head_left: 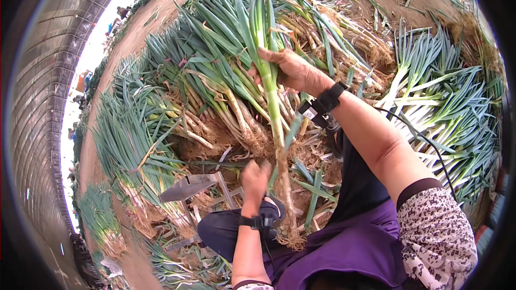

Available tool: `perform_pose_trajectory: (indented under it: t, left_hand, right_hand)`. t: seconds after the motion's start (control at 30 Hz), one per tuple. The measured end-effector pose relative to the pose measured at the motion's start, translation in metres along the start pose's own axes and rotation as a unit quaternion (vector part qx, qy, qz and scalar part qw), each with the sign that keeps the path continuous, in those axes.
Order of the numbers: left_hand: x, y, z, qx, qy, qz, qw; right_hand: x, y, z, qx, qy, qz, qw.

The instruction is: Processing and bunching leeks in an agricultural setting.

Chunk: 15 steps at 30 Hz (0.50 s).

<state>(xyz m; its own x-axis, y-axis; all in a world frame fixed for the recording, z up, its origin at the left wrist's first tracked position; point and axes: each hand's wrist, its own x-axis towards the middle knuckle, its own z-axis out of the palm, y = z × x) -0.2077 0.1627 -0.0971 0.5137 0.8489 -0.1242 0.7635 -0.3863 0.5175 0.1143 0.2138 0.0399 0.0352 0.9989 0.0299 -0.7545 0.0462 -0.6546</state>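
Note:
My right hand (293,70) is closed round the upper stalk of a long leek (274,113). The leek hangs nearly upright in front of me, green leaves at the top, its lower stalk brown and soil-stained. Its hairy roots reach down to the purple cloth (344,247) over my lap. Left of that lower stalk is my left hand (256,180), apart from it and above my knee. Motion smears its fingers; they look curled, but whether anything is in them does not show. Beside this hand a flat grey metal plate (188,187) sits on a metal frame (224,189).
Unpeeled leeks with soily roots (215,75) lie heaped ahead and to the left. On my right is a pile of leeks with clean white stalks (430,113). Leaf scraps litter the soil around my legs. A curved wall (48,75) rises at the far left.

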Motion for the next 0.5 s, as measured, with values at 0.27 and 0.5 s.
perform_pose_trajectory:
  t: [0.27,0.5]
  left_hand:
    - [0.127,0.105,-0.103,-0.621,-0.085,0.008,0.779]
    - [0.103,0.134,-0.102,-0.666,0.014,-0.063,0.743]
  right_hand:
    - [-0.023,0.063,0.030,-0.029,-0.050,0.050,0.997]
    - [-0.055,0.072,0.040,-0.442,0.052,-0.039,0.894]
